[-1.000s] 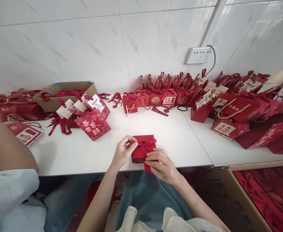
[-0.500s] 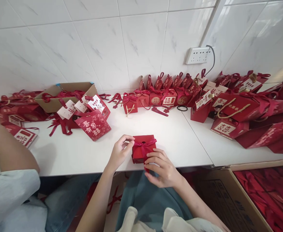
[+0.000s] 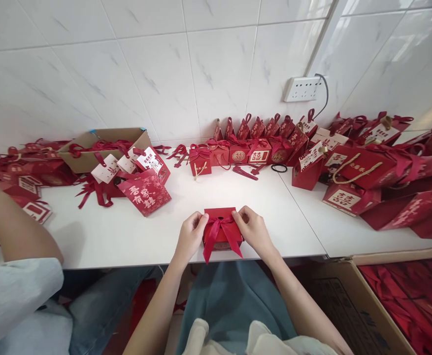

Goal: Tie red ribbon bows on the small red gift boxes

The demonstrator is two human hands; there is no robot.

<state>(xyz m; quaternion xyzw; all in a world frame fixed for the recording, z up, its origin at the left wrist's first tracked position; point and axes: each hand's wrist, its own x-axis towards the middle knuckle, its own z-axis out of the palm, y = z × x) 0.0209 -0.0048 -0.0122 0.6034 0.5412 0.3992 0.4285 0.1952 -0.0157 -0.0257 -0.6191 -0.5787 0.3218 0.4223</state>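
A small red gift box (image 3: 218,213) sits at the table's front edge, right before me. Tied across its top is a crimson ribbon bow (image 3: 221,224), whose two tails hang down over the box's front. My left hand (image 3: 192,231) pinches the bow's left loop between thumb and fingers at the box's left side. On the opposite side, my right hand (image 3: 254,229) pinches the right loop in the same way. The ends of the loops are hidden by my fingers. A dark round hole shows in the box top, just above the knot.
Finished-looking red gift boxes (image 3: 260,152) line the wall, with more piled at the right (image 3: 352,182). Left stand a cardboard box (image 3: 75,160) and a tilted printed box (image 3: 147,192). A co-worker's arm (image 3: 19,227) rests far left. An open carton (image 3: 359,296) stands lower right.
My right hand has moved up from the box's front to its right side and now grips the bow. The ribbon tails now show, spread over the front.
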